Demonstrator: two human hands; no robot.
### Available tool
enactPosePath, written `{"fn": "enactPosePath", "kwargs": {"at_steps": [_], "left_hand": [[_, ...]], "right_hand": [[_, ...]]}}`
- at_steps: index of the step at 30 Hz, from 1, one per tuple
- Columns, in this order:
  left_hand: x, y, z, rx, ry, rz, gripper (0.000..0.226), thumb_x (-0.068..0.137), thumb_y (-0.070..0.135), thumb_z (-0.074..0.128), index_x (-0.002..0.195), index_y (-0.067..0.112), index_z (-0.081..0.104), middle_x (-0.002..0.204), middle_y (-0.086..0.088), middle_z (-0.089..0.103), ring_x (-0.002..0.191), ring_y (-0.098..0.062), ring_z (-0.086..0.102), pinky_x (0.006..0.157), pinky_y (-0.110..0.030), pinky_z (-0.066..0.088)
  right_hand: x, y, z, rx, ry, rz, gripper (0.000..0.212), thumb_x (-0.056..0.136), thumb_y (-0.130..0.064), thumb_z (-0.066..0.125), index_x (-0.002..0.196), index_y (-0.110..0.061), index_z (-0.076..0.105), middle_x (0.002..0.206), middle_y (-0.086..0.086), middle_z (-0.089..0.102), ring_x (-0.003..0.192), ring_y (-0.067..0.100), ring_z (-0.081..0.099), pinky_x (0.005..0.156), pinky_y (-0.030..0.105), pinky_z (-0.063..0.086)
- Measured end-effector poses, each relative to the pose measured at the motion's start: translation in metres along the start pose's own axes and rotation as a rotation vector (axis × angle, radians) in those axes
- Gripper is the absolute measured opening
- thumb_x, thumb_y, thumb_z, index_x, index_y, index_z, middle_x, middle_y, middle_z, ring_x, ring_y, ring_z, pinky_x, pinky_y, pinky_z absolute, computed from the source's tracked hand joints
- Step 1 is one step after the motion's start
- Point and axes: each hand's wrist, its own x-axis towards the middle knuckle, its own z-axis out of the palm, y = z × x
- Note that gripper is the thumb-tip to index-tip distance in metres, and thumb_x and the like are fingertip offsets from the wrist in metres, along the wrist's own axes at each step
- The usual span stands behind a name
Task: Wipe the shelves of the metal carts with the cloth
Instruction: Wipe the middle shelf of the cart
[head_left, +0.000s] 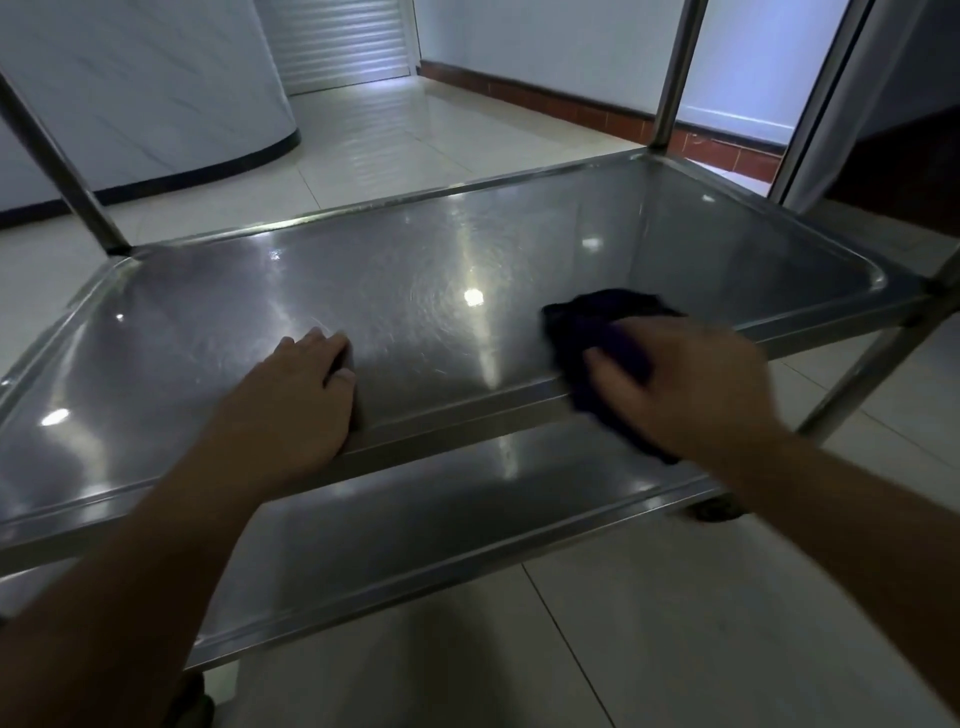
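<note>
Left post: a steel upright (62, 156) rose from the far left corner of the cart.
Left hand: the left hand (296, 395) rested on the near rim of the middle shelf (260, 312), fingers bent over the edge onto the metal, holding nothing else and apparently bracing the cart.
Shelf surface: swirled streaks and glare covered the middle of the shelf, which suggested wiping had already passed there; I could not tell how clean it was.
Right hand: the right hand (691, 384) was blurred, but its fingers seemed to be wrapped round the dark cloth (602, 332), pressing it on the near right part of the same shelf, partly over the rim.
Lower shelf: the lower shelf (415, 535) lay beneath, untouched by either hand.
Progress: the task looked midway at most, with this shelf's right end and the lower shelf probably left.
</note>
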Motion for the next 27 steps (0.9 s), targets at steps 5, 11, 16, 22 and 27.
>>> {"fn": "enactPosePath", "kwargs": {"at_steps": [5,11,16,22,27], "left_hand": [[0.000,0.000,0.001,0.009,0.004,0.006,0.011,0.105,0.027,0.035,0.096,0.029,0.040,0.097,0.007,0.044,0.097,-0.017,0.046,0.090,-0.046,0.043],[0.000,0.004,0.002,0.033,0.029,-0.002,0.020,0.103,0.026,0.034,0.083,0.029,0.036,0.088,0.009,0.045,0.087,-0.015,0.045,0.081,-0.040,0.039],[-0.002,0.005,0.000,0.029,-0.001,-0.017,0.019,0.102,0.027,0.034,0.084,0.029,0.034,0.089,0.008,0.045,0.087,-0.016,0.044,0.080,-0.040,0.038],[-0.004,0.005,-0.003,0.016,-0.014,-0.016,0.014,0.104,0.027,0.036,0.090,0.026,0.038,0.092,0.004,0.046,0.092,-0.020,0.046,0.084,-0.043,0.041],[-0.004,0.003,-0.003,0.014,-0.011,-0.005,0.017,0.104,0.028,0.036,0.087,0.030,0.036,0.090,0.010,0.045,0.090,-0.017,0.045,0.083,-0.041,0.039]], "right_hand": [[-0.002,0.117,-0.042,-0.094,0.077,0.341,0.064,0.092,-0.066,0.037,0.110,-0.017,0.073,0.067,0.004,0.056,0.058,0.028,0.057,0.060,0.034,0.046],[-0.007,0.031,-0.027,0.014,-0.002,0.265,0.041,0.088,-0.063,0.045,0.096,-0.031,0.070,0.062,-0.014,0.051,0.065,0.028,0.065,0.055,0.029,0.038],[0.004,-0.101,0.015,0.146,-0.235,-0.129,0.040,0.100,-0.059,0.037,0.083,-0.032,0.063,0.074,-0.012,0.061,0.065,0.008,0.056,0.056,0.029,0.045],[0.020,-0.095,0.014,0.180,-0.335,-0.110,0.043,0.102,-0.058,0.033,0.088,-0.029,0.062,0.079,-0.009,0.064,0.067,0.009,0.056,0.062,0.032,0.048],[0.034,0.010,-0.001,-0.018,-0.363,0.144,0.047,0.101,-0.058,0.037,0.106,-0.022,0.067,0.078,-0.005,0.060,0.068,0.018,0.055,0.067,0.034,0.038]]}}
